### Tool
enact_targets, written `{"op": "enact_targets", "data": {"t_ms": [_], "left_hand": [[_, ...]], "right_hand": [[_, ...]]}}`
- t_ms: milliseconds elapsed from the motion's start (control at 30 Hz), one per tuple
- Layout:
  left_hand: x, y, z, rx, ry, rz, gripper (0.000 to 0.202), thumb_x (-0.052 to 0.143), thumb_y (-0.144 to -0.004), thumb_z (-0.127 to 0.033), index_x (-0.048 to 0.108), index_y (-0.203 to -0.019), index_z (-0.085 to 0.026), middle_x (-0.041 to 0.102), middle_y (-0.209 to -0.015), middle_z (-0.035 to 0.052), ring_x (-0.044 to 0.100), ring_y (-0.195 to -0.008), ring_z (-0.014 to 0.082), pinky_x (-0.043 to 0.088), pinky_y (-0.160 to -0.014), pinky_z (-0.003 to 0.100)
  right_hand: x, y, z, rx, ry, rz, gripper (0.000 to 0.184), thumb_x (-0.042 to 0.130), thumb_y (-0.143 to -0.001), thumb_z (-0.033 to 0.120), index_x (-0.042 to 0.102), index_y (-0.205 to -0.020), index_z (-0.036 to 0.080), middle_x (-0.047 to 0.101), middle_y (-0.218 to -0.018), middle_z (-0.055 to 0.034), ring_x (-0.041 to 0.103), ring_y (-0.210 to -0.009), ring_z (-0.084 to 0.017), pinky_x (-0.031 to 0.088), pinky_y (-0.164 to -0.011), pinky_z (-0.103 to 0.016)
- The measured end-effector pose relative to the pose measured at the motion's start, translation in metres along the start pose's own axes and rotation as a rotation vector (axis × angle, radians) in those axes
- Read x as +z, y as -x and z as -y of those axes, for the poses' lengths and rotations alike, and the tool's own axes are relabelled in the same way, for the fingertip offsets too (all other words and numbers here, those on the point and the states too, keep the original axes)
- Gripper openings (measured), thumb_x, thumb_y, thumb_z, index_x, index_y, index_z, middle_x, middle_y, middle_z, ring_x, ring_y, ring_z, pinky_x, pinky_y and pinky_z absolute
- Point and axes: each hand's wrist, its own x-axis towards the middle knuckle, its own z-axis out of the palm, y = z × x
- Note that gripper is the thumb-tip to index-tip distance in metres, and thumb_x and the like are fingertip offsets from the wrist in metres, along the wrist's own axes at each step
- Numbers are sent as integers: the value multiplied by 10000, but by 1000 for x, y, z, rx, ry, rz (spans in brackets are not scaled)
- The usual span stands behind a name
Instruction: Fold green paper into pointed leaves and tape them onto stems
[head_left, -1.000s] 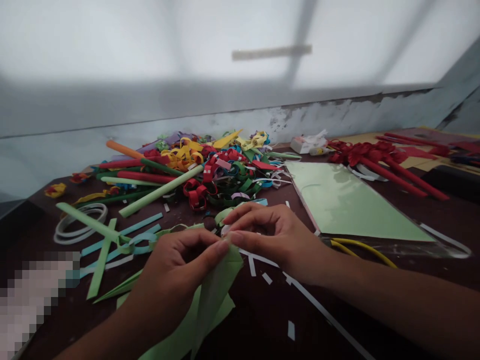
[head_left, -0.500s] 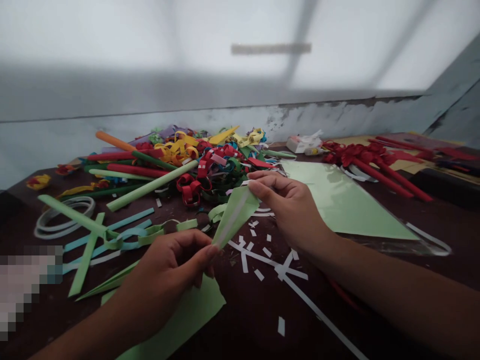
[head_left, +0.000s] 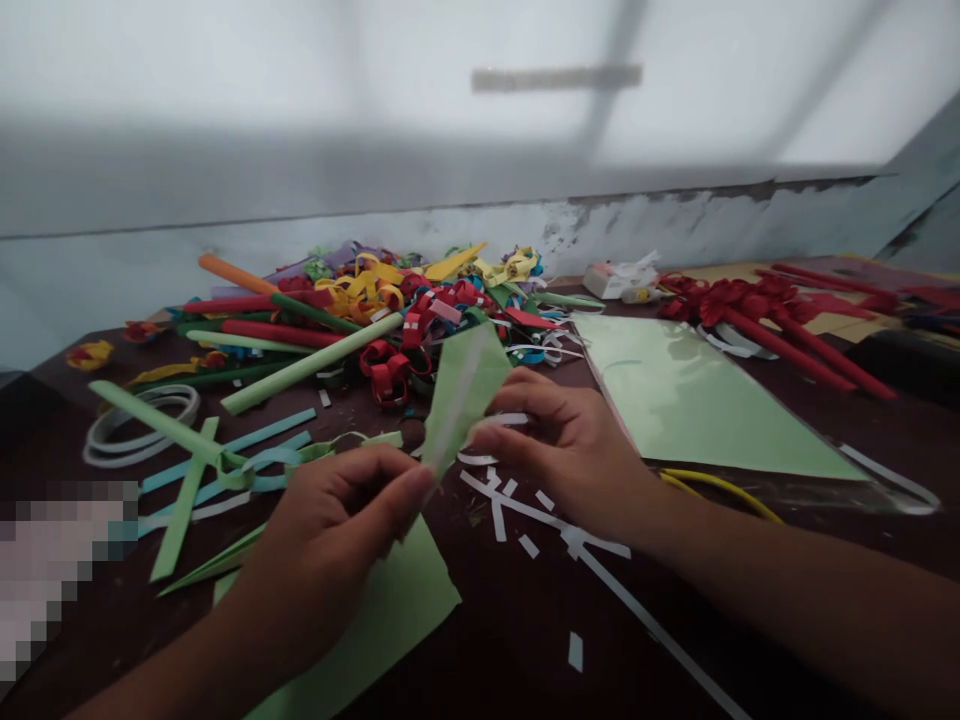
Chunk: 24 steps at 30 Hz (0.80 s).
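A pointed piece of light green paper (head_left: 480,365) with a pale strip down its middle stands upright between my hands. My left hand (head_left: 337,540) pinches its narrow lower end between thumb and fingers. Along the paper's right edge, my right hand (head_left: 562,450) is closed, its thumb over the front and its curled fingers partly hidden. Below my left hand lies a larger green sheet (head_left: 409,590). White paper strips (head_left: 600,545) and small white scraps are scattered on the dark table under my right hand.
Behind my hands is a heap of coloured paper chains (head_left: 390,370) and rolled tubes (head_left: 315,360). Green sheets in a clear sleeve (head_left: 690,400) lie to the right, near red paper flowers (head_left: 720,300). White rings (head_left: 142,425) and green and blue strips sit at left.
My right hand has slid from the paper's top tip down to its right edge. The paper's upper end now stands free and broader. The view has shifted slightly, showing a yellow loop near my right wrist.
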Motion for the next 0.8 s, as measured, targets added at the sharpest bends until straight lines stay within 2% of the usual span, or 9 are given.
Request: {"op": "enact_targets", "data": {"t_ms": [100,167,233,300,400,500,567,667,800], "left_hand": [[3,5,-5,-28,33,126,292,652,-892,-443,691,-709,-219,576,-575,-39,468,-498,78,372,-459,181],[4,6,-7,-34,73,202,251,661,-891,-400,692,-727,-212,610,-613,-36,502,-528,76,410,-495,174],[5,6,-8,-48,119,229,230,670,-887,-359,672,-720,-200,613,-613,-39,517,-538,70,428,-518,168],[5,6,-7,-69,190,215,245,668,-892,-358,645,-714,-192,619,-605,-38,540,-538,72,448,-527,173],[5,4,-1,-80,320,180,209,679,-891,-375,669,-799,-187,654,-632,-28,594,-562,90,493,-546,191],[4,1,4,-67,413,91,181,691,-879,-365,684,-863,-185,708,-710,-11,627,-587,97,526,-571,200],[2,0,5,-71,448,10,165,689,-881,-360,657,-862,-199,740,-734,-6,635,-578,101,530,-563,200],[-1,-1,4,-52,436,-73,145,706,-872,-346,625,-877,-226,741,-702,-26,633,-562,105,522,-543,191],[-2,-2,2,-52,343,-89,156,703,-879,-364,689,-861,-210,715,-693,-25,626,-589,98,524,-565,182]], "right_hand": [[3,6,7,-100,53,65,226,781,-856,426,767,-807,207,663,-896,-35,651,-840,-168,518,-744,-311],[3,7,8,-112,72,54,254,767,-866,444,747,-794,201,667,-871,-33,652,-808,-165,521,-735,-314],[3,7,8,-116,94,71,251,742,-889,434,737,-812,195,686,-884,-40,656,-809,-164,524,-737,-312],[2,7,7,-142,118,94,207,715,-914,387,740,-842,194,710,-915,-50,672,-862,-174,527,-787,-323],[3,9,8,-168,164,101,110,679,-927,287,747,-928,200,727,-962,-55,678,-942,-189,520,-847,-339],[3,11,7,-67,112,66,184,662,-906,251,726,-1071,203,720,-998,-48,670,-880,-171,520,-755,-308],[4,12,6,39,-13,70,243,638,-902,267,710,-1125,204,714,-978,-42,663,-813,-159,510,-677,-286],[4,11,5,139,-156,113,227,614,-906,283,721,-1089,201,711,-919,-32,657,-760,-147,503,-635,-267],[5,12,8,105,-126,178,141,714,-872,251,740,-993,182,723,-872,-22,646,-715,-117,495,-615,-235]]}}
